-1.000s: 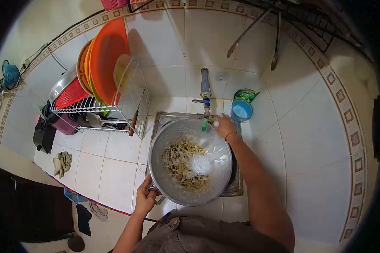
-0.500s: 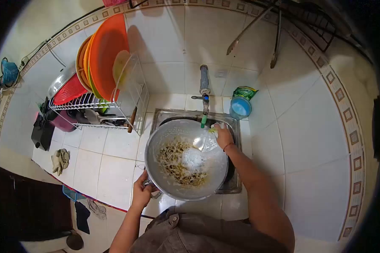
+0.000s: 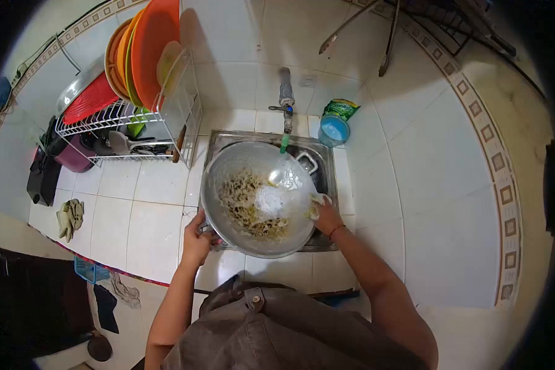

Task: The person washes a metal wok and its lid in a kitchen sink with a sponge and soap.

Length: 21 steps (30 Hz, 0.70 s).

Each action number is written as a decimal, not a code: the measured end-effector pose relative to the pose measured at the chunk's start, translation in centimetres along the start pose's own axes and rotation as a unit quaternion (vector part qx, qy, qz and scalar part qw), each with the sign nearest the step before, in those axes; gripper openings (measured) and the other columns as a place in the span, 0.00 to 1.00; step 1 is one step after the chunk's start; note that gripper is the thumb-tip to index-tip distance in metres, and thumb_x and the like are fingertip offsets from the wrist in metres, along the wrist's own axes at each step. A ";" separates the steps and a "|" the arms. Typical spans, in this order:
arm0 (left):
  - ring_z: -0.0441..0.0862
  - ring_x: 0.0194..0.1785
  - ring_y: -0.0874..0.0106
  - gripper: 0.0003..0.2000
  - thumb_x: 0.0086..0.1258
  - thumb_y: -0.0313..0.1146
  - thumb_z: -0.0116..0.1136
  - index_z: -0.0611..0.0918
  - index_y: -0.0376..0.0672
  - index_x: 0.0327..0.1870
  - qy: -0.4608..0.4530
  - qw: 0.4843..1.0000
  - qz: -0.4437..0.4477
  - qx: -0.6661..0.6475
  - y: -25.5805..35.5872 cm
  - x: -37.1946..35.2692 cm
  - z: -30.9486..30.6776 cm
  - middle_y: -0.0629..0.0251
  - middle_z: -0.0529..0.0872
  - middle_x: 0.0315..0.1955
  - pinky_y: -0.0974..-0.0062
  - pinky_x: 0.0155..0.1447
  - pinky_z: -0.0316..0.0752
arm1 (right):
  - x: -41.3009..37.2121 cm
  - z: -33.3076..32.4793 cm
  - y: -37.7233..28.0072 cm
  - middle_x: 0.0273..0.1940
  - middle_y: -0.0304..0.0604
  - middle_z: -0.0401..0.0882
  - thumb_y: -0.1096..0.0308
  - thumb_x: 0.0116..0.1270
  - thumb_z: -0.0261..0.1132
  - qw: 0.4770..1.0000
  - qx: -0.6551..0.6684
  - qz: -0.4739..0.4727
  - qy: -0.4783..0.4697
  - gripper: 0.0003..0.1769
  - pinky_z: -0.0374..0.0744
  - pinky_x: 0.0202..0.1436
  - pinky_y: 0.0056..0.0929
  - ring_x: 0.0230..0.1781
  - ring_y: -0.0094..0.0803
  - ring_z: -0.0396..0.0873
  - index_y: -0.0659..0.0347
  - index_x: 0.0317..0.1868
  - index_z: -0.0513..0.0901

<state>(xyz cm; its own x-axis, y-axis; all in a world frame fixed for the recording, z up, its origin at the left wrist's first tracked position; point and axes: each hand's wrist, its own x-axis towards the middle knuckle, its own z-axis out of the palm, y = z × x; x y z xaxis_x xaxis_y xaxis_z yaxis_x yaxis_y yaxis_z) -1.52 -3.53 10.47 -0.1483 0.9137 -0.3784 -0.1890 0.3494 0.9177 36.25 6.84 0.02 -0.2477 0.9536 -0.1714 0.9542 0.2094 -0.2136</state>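
A large grey metal wok [image 3: 299, 231] rests tilted over the sink [image 3: 333, 160]. Dark burnt-looking residue [image 3: 237, 185] coats its inside, with a patch of white foamy water [image 3: 270, 201] in the middle. My left hand [image 3: 197, 243] is closed around the near-left handle, at the counter's edge. On the right wall of the wok, my right hand [image 3: 328, 217] presses a pale, yellow-green sponge [image 3: 315, 208], partly covered by the fingers. The wok's other handle [image 3: 308, 161] sticks out at the far right.
Behind the wok stands a faucet [image 3: 287, 110] with a green end. A blue tub [image 3: 334, 131] and a green packet [image 3: 341, 109] sit at the back right. To the left is a dish rack [image 3: 123, 117] with plates and utensils; gloves [image 3: 71, 219] lie on the counter.
My right hand has moved with the sponge from the wok's far rim down to its right wall, uncovering the far handle. The left hand keeps its grip. The whole view has shifted.
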 end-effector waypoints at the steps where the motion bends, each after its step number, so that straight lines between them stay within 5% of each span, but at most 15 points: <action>1: 0.84 0.48 0.62 0.32 0.61 0.10 0.34 0.57 0.32 0.72 0.003 1.000 0.006 0.006 0.0 -0.2 0.0 0.50 0.72 0.61 0.75 0.41 0.85 | -1.2 0.4 -0.2 0.64 0.59 0.65 0.61 0.57 0.66 0.998 -0.006 -0.031 0.050 0.31 0.69 0.66 0.48 0.63 0.59 0.65 0.59 0.62 0.74; 5: 0.84 0.47 0.63 0.33 0.62 0.11 0.35 0.58 0.36 0.72 -0.007 1.000 -0.003 -0.012 0.0 0.0 0.0 0.54 0.70 0.63 0.77 0.38 0.83 | -4.6 2.9 -4.1 0.61 0.60 0.67 0.64 0.63 0.59 0.995 -0.083 0.054 0.004 0.25 0.69 0.65 0.52 0.61 0.60 0.67 0.62 0.61 0.75; 7: 0.84 0.46 0.64 0.32 0.62 0.11 0.36 0.59 0.36 0.72 0.020 1.000 0.008 -0.005 0.1 -0.3 0.8 0.55 0.72 0.61 0.77 0.37 0.83 | -6.6 1.2 -9.1 0.58 0.63 0.71 0.66 0.58 0.63 0.991 -0.061 0.117 -0.009 0.25 0.72 0.61 0.51 0.58 0.62 0.69 0.66 0.56 0.77; 11: 0.85 0.43 0.63 0.37 0.57 0.10 0.35 0.57 0.38 0.74 0.015 0.999 0.033 0.012 -0.2 -0.8 0.9 0.53 0.73 0.60 0.77 0.39 0.82 | -8.2 -0.3 -16.3 0.52 0.62 0.76 0.69 0.58 0.60 0.996 -0.045 0.067 -0.024 0.16 0.76 0.53 0.52 0.54 0.62 0.72 0.69 0.44 0.83; 15: 0.83 0.37 0.72 0.39 0.57 0.10 0.39 0.55 0.41 0.75 -0.012 0.998 0.038 -0.039 -1.2 -1.2 0.5 0.58 0.82 0.49 0.79 0.35 0.78 | -8.7 -1.6 -21.6 0.46 0.61 0.79 0.71 0.59 0.58 0.999 -0.009 -0.001 -0.038 0.13 0.78 0.49 0.49 0.51 0.59 0.75 0.67 0.41 0.84; 18: 0.81 0.35 0.73 0.41 0.57 0.11 0.42 0.53 0.46 0.76 0.003 0.990 0.034 -0.134 -4.1 -0.9 0.0 0.60 0.81 0.47 0.79 0.33 0.77 | -5.5 -1.0 -24.1 0.45 0.58 0.79 0.71 0.61 0.57 0.985 0.111 -0.084 -0.097 0.12 0.78 0.48 0.46 0.50 0.55 0.76 0.66 0.42 0.82; 21: 0.78 0.38 0.73 0.43 0.58 0.12 0.46 0.51 0.52 0.77 -0.014 0.993 0.006 -0.116 -4.5 -1.3 0.0 0.57 0.78 0.49 0.77 0.38 0.76 | -2.9 -3.1 -27.3 0.48 0.54 0.79 0.71 0.62 0.56 0.961 0.258 -0.094 -0.032 0.12 0.77 0.48 0.45 0.49 0.50 0.76 0.65 0.44 0.80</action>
<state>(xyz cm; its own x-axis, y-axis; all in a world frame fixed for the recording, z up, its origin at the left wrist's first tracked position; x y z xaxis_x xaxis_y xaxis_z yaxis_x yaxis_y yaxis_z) -0.44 -6.28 6.79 -0.1260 0.9241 -0.3607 -0.4061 0.2837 0.8687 11.46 -0.94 9.37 -0.4331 0.8908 -0.1375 0.6858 0.2267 -0.6916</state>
